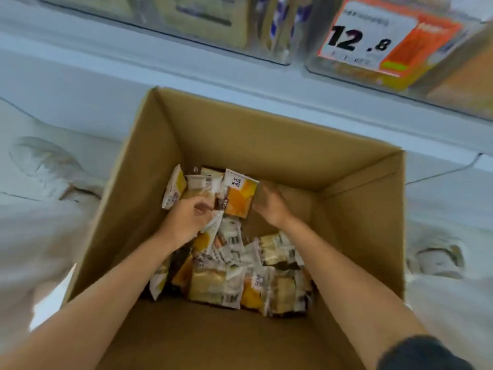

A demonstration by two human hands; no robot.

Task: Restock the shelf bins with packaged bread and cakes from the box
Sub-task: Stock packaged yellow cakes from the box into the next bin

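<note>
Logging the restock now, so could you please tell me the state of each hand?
Left hand: gripping a bunch of cake packets.
Right hand: against the orange packet; grip cannot be told.

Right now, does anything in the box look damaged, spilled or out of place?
Nothing stands out. The packets lie jumbled but unspilled inside the cardboard box; the left hand grips some, the right hand touches them.

Both hands reach into the box. The left hand grips a bunch of packets, with the right hand against the bunch's right side. Nearer than the grip, loose packets lie on the box floor. Beyond it, past the box's far wall, stand shelf bins — a price tag up to the right.
</note>
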